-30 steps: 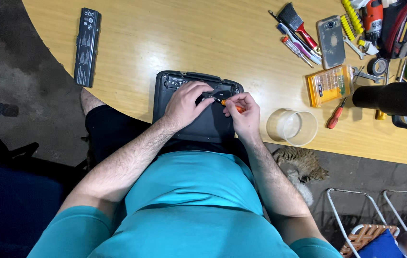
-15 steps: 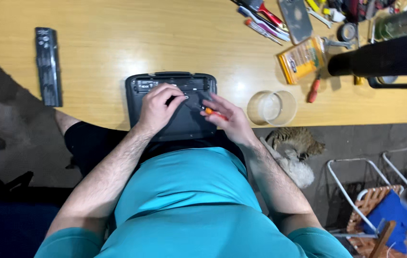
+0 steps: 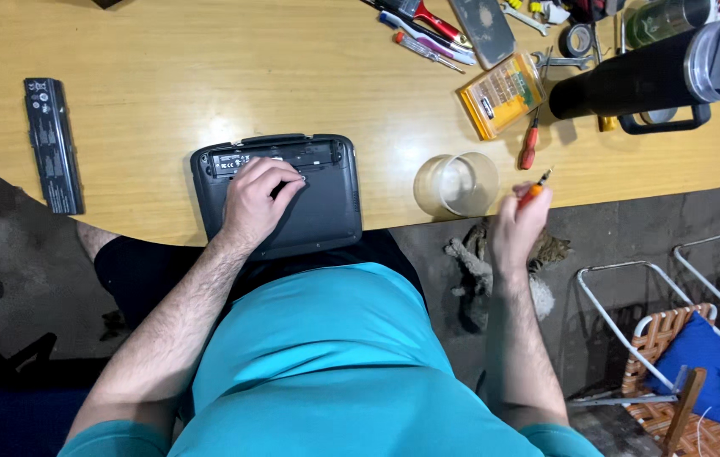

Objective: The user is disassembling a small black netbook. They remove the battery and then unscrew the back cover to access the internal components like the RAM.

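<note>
My right hand point(image 3: 519, 227) has come away from the dark grey upturned laptop point(image 3: 280, 196) and now hangs off the edge of the pale wooden table point(image 3: 165, 68), fingers pinched on a small orange-handled screwdriver point(image 3: 536, 188), just beside the clear plastic cup point(image 3: 458, 183). My left hand point(image 3: 257, 201) stays pressed flat on the laptop's underside, fingers bent, gripping nothing. Judgement: 1 screw is probably out, though none is visible. A long black battery pack point(image 3: 54, 144) lies well apart, left.

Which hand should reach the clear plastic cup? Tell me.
Right. The right hand, gripping a small orange-handled screwdriver, hovers beside the clear plastic cup; the left hand rests on the dark upturned laptop.
</note>
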